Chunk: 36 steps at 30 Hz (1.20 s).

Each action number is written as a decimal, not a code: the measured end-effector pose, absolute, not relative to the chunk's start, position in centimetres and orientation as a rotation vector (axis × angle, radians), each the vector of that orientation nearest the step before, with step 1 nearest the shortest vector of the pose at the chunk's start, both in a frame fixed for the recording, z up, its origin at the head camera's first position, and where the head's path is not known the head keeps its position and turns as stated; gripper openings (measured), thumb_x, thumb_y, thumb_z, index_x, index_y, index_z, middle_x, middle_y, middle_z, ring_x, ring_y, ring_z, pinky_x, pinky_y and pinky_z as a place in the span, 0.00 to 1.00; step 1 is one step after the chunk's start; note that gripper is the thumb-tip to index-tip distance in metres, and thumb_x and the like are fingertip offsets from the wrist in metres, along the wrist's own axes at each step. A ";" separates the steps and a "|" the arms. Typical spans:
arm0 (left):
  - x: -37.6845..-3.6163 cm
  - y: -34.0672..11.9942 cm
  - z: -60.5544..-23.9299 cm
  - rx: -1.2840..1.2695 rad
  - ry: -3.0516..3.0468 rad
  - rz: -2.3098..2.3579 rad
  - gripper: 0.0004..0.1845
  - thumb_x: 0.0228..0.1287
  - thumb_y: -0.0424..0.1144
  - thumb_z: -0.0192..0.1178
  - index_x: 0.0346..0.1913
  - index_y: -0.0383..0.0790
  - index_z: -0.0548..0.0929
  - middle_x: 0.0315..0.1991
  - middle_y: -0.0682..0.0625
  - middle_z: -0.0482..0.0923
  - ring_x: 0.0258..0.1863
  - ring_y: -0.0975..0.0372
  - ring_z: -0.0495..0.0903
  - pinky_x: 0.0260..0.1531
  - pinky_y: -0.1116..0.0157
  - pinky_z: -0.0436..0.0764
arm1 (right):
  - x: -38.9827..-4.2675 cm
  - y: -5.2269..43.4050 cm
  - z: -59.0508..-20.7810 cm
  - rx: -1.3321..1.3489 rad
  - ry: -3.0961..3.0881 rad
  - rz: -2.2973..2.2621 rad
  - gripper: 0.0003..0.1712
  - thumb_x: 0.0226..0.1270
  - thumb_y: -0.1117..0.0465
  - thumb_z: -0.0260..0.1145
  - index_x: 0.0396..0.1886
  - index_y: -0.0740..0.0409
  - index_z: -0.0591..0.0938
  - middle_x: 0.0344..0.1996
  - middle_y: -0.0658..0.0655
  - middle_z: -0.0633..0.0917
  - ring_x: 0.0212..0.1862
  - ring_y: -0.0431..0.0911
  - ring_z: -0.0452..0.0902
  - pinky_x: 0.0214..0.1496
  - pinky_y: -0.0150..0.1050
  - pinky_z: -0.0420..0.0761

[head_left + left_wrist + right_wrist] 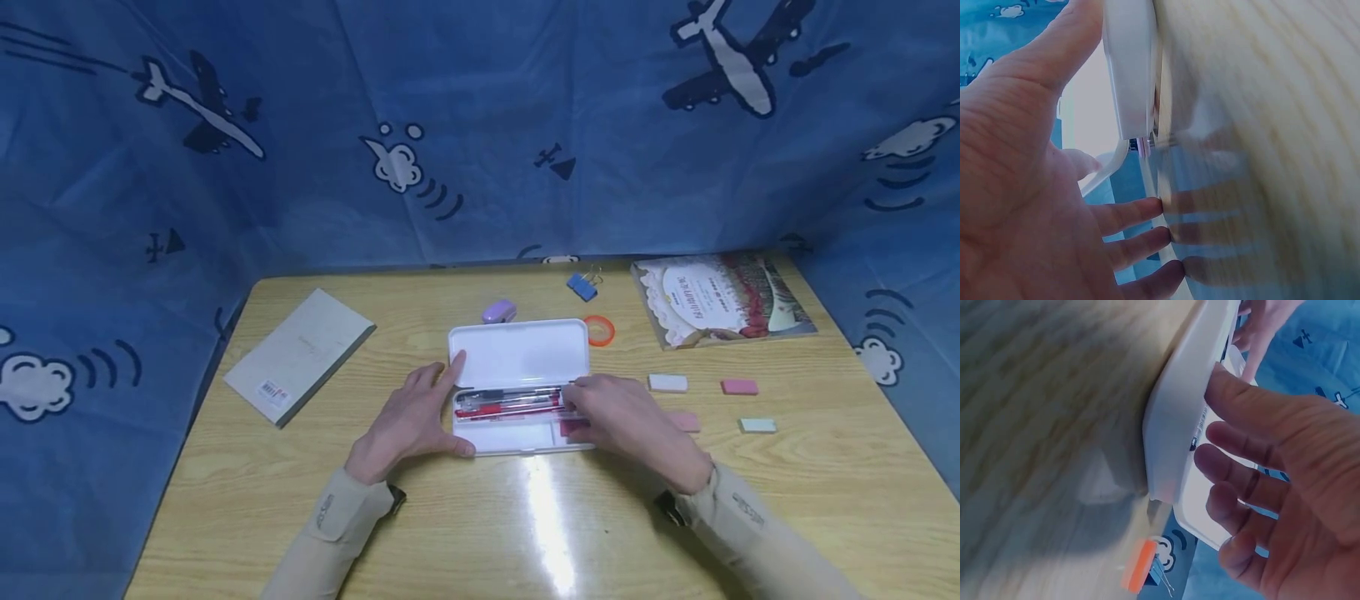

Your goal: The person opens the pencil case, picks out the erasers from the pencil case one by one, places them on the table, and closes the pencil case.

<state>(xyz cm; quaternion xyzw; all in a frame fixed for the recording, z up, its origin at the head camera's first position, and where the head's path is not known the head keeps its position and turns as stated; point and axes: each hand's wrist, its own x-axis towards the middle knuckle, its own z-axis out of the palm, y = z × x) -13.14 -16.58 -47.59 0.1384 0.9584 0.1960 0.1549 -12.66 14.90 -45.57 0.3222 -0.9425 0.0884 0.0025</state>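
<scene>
A white pencil case [517, 354] lies on the table with its lid raised. Several pens [510, 403], with clear, black and red parts, fill its upper section. In the right compartment below sits a dark pink eraser [573, 427], partly covered by my right hand [633, 421]. That hand reaches over the case's right end, its fingers loosely bent, and the right wrist view shows its thumb at the front rim. My left hand [408, 421] steadies the left end, thumb along the front corner and index finger extended against the lid.
Right of the case lie a white eraser [667, 383], pink erasers [740, 387] and a pale green one [757, 426]. Behind are a purple object [499, 312], an orange tape ring [600, 331], a blue binder clip [582, 286] and a booklet [720, 300]. A notebook [300, 358] lies left.
</scene>
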 end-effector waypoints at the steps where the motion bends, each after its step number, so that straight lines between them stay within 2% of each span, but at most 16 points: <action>1: -13.1 -16.6 -47.6 0.396 2.747 0.557 0.75 0.35 0.68 0.80 0.83 0.62 0.39 0.79 0.41 0.55 0.79 0.45 0.55 0.71 0.39 0.65 | -12.7 14.8 -45.6 1.009 -2.967 0.261 0.20 0.44 0.48 0.85 0.31 0.46 0.82 0.25 0.42 0.78 0.26 0.37 0.67 0.24 0.32 0.69; 4: -13.2 -16.6 -47.6 0.398 2.749 0.554 0.75 0.35 0.68 0.80 0.83 0.62 0.39 0.79 0.41 0.55 0.78 0.45 0.55 0.71 0.39 0.65 | -13.0 14.5 -45.9 1.006 -2.992 0.232 0.21 0.43 0.48 0.85 0.32 0.46 0.83 0.25 0.42 0.78 0.26 0.37 0.68 0.25 0.31 0.70; 9: -13.1 -16.5 -47.6 0.396 2.745 0.567 0.75 0.35 0.67 0.80 0.83 0.62 0.40 0.79 0.41 0.55 0.78 0.45 0.55 0.70 0.40 0.66 | -13.3 14.3 -46.0 1.031 -3.039 0.233 0.20 0.44 0.49 0.84 0.29 0.46 0.80 0.23 0.41 0.76 0.25 0.37 0.68 0.25 0.31 0.69; 14: -13.2 -16.5 -47.6 0.393 2.743 0.565 0.75 0.35 0.68 0.80 0.82 0.63 0.39 0.80 0.41 0.55 0.78 0.45 0.55 0.71 0.39 0.65 | -13.5 14.3 -45.9 1.112 -3.041 0.271 0.18 0.47 0.54 0.83 0.24 0.46 0.78 0.21 0.41 0.75 0.24 0.36 0.67 0.25 0.30 0.70; 21: -13.2 -16.5 -47.4 0.404 2.752 0.551 0.75 0.35 0.68 0.80 0.83 0.62 0.39 0.79 0.41 0.55 0.78 0.44 0.56 0.71 0.39 0.66 | -13.4 14.8 -45.9 1.234 -2.875 0.267 0.10 0.52 0.60 0.78 0.23 0.46 0.83 0.21 0.42 0.78 0.24 0.36 0.68 0.27 0.30 0.72; 26: -13.1 -16.6 -47.5 0.400 2.749 0.561 0.75 0.35 0.68 0.80 0.83 0.62 0.39 0.79 0.41 0.55 0.78 0.44 0.56 0.71 0.40 0.66 | -13.4 15.1 -45.9 1.240 -2.833 0.258 0.08 0.52 0.61 0.76 0.24 0.44 0.84 0.22 0.42 0.79 0.24 0.35 0.69 0.27 0.30 0.72; 36: -13.1 -16.5 -47.6 0.400 2.749 0.562 0.75 0.35 0.68 0.80 0.83 0.62 0.39 0.79 0.41 0.55 0.78 0.45 0.56 0.71 0.40 0.66 | -13.4 15.8 -44.7 1.141 -2.879 0.438 0.11 0.56 0.58 0.73 0.24 0.40 0.78 0.21 0.38 0.76 0.25 0.33 0.66 0.25 0.29 0.67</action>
